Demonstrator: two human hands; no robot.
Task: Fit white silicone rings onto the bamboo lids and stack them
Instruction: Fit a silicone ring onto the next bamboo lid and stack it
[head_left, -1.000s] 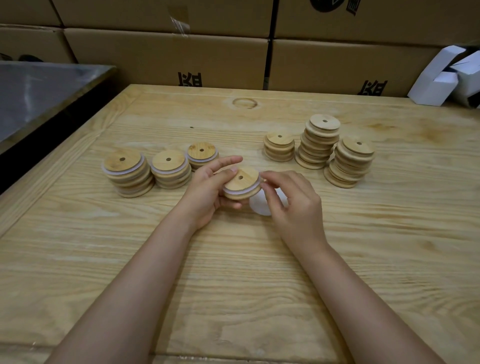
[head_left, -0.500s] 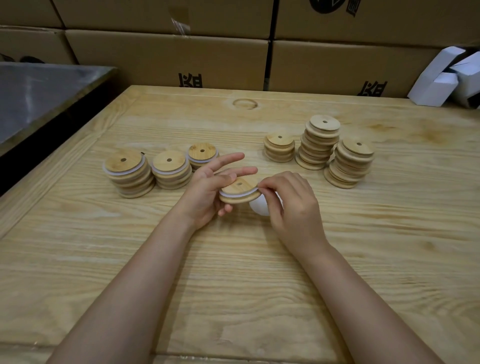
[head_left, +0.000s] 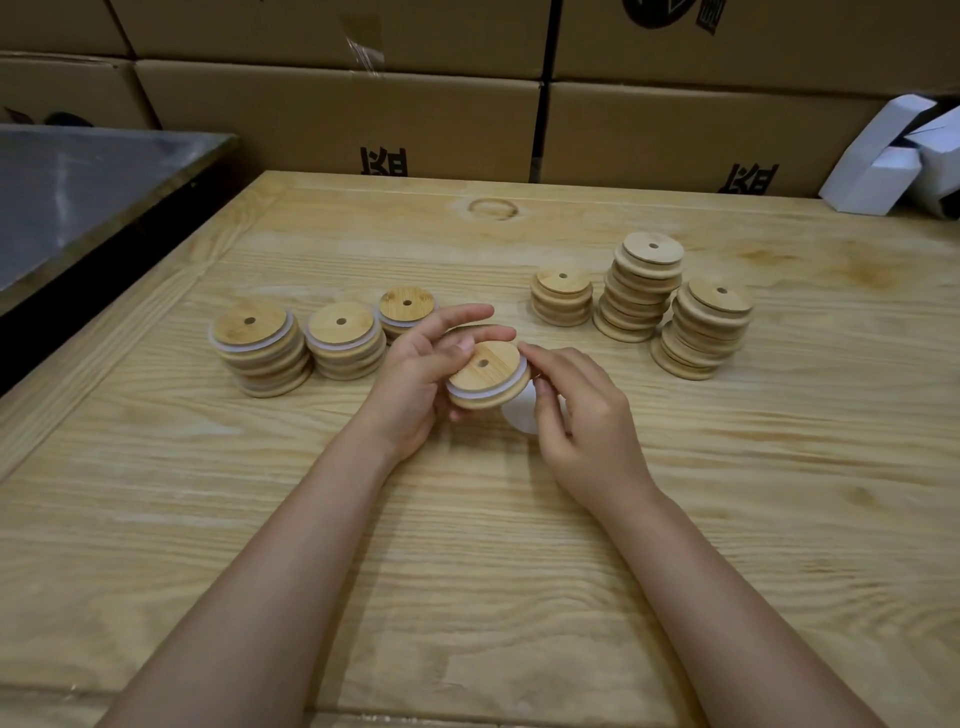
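Left hand (head_left: 415, 379): I see it gripping round bamboo lid (head_left: 485, 371) bearing white silicone ring (head_left: 467, 397).
Right hand (head_left: 582, 415): pinching the lid's right edge.

2 bare forearms and 2 bare hands of 1 person, seen from above. The left forearm (head_left: 270, 571) and right forearm (head_left: 727, 597) are slim and smooth, uncovered along all of their visible length. The left hand (head_left: 415, 384) and right hand (head_left: 587, 431) are small, with slender fingers (head_left: 457, 314). The fingernails are short and plain; 1 shows clearly on the right thumb (head_left: 543, 387). Knuckles stand out faintly on the back of the right hand.
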